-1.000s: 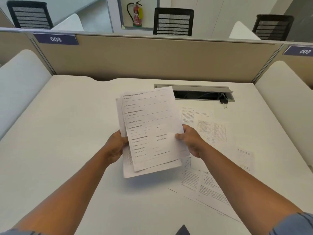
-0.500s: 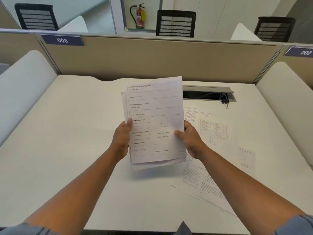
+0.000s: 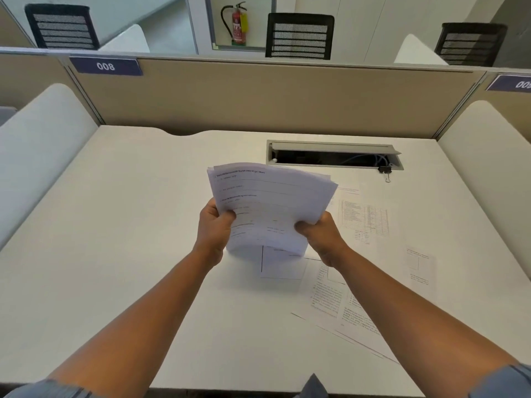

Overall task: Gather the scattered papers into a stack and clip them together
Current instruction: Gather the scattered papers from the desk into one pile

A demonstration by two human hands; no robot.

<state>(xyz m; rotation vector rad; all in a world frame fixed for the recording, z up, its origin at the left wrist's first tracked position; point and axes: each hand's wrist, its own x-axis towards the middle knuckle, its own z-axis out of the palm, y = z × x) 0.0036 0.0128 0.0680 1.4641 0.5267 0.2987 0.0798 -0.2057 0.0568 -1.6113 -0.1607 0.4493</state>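
I hold a stack of printed papers [image 3: 273, 205] upright over the middle of the white desk [image 3: 129, 225], its lower edge down on the desk top. My left hand [image 3: 214, 228] grips the stack's left side and my right hand [image 3: 320, 234] grips its right side, thumbs on the front sheet. The top of the stack bows backward. Several loose sheets [image 3: 363, 218] lie flat on the desk to the right and in front of the stack. A black binder clip [image 3: 385, 170] rests at the right end of the cable slot.
An open grey cable slot [image 3: 334, 155] runs along the back of the desk. Beige partitions [image 3: 258, 99] and white side panels [image 3: 485, 156] enclose the desk. Black chairs and a fire extinguisher [image 3: 237, 24] stand beyond the partition.
The sheets were fanned and askew in my hands; now they are squared into one stack, stood on end lower on the desk, with both hands closed around its sides.
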